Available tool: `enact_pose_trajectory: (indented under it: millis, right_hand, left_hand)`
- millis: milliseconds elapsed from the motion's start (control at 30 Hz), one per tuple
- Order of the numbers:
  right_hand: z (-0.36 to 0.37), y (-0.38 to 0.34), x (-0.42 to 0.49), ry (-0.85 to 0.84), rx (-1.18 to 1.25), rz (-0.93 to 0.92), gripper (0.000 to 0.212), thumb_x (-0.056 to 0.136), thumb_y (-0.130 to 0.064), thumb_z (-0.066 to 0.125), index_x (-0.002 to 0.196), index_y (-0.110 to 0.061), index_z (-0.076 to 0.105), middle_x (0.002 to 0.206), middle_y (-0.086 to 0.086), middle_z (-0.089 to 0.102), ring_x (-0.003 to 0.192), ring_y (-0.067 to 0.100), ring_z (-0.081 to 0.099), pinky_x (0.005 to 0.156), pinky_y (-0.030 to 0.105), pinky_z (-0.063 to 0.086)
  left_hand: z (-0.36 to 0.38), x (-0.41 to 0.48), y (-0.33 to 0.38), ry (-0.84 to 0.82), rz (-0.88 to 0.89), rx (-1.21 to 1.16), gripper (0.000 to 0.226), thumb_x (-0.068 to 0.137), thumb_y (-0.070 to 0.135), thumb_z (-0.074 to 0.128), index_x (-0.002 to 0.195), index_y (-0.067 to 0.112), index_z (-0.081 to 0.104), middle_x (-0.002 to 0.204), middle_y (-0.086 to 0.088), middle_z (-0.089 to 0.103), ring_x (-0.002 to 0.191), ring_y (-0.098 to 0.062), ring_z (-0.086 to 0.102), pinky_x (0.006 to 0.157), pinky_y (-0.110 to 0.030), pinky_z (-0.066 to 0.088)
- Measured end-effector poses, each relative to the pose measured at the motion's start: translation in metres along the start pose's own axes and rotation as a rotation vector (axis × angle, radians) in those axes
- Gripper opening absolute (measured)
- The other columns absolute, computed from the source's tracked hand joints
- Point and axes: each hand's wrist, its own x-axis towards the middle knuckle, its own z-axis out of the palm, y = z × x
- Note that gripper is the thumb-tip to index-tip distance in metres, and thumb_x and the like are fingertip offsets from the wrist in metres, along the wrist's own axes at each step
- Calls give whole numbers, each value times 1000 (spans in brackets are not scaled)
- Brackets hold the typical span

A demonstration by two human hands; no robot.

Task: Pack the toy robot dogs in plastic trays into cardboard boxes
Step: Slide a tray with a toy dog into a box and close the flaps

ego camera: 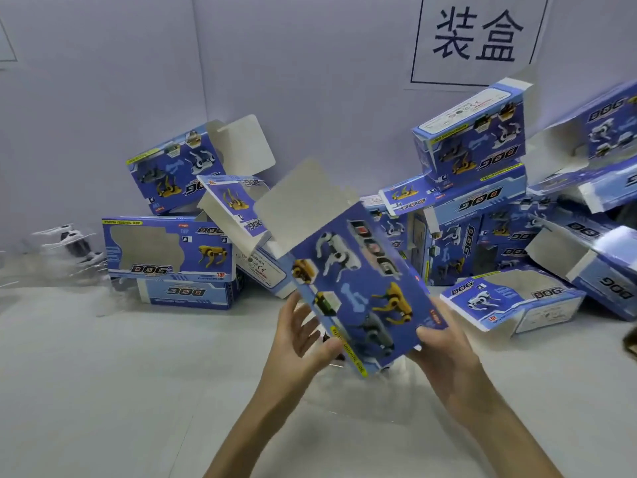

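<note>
The single head-worn wide-angle view looks forward and down, close over the table [103, 391], facing the wall [310, 81].

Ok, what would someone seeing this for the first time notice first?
The blue DOG box, held tilted in mid-air at the centre by the left hand and right hand, its top flap open. Behind it, heaps of matching open boxes pile against the wall on both sides, and a sign with two large characters hangs top right.

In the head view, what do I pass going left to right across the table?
toy dog in clear tray → windowed box → held box → open box lying flat
</note>
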Motion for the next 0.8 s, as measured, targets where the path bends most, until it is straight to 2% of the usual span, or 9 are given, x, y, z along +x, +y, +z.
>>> enact_pose_trajectory:
  millis: [100,233,333,400,533,600,667,733,800]
  right_hand:
    - [10,2,-2,-1,-134,-58,62,74,-23,74,133,-28,55,129,8,65,118,32,62,94,43,53]
    - [24,4,-9,-35,-279,-148,74,68,-43,85,134,-40,51,131,-3,65,118,19,64,86,30,57]
    - [24,5,-10,-54,-479,-174,90,58,-60,86,137,-52,43,149,-12,48,140,10,43,109,32,41]
    - [14,3,-8,-59,-692,-140,99,51,-65,83,138,-59,37,157,-28,27,145,-6,23,109,21,27]
    - [-9,7,-4,-156,-1007,55,104,45,-63,85,134,-66,30,151,-46,-12,129,-35,5,91,-1,23]
    - [-12,14,-4,-190,-1041,134,94,53,-49,91,128,-61,36,153,-39,-6,116,-43,10,84,-7,26]
    - [-15,23,-3,-166,-1063,124,80,61,-37,93,122,-51,43,148,-30,23,109,-40,25,81,-6,29]
    - [-16,26,-2,-109,-1041,84,74,60,-34,94,117,-45,48,135,-24,40,110,-27,39,81,-4,31]
    - [-16,21,-1,-29,-953,63,70,54,-37,91,113,-42,54,126,-20,50,107,-18,48,80,0,34]
  left_hand:
    - [-11,1,1,42,40,-26,100,50,67,84,135,30,46,123,19,66,111,-4,64,76,-15,54]
    - [-24,2,2,127,59,-64,81,55,61,82,117,11,63,104,3,75,96,-15,71,74,-22,56]
    - [-31,1,6,287,171,5,51,66,43,78,93,1,69,84,1,76,80,-14,72,68,-20,54]
    - [-38,1,9,433,286,68,54,70,39,79,86,-10,64,76,3,71,70,-8,67,64,-16,51]
    - [-49,4,12,725,427,129,65,72,28,87,123,5,54,111,2,69,99,-5,68,80,-17,53]
    - [-56,5,8,833,464,199,82,67,33,88,135,13,46,124,-5,65,110,-14,66,88,-26,55]
    - [-60,4,2,880,487,299,83,63,42,88,132,34,43,126,-7,62,112,-23,64,90,-35,55]
    - [-61,4,-4,906,508,514,83,64,46,87,132,29,42,127,-6,56,113,-26,58,96,-22,48]
    - [-63,6,-11,894,521,721,91,62,30,90,136,18,39,128,-4,51,114,-28,51,95,-10,37]
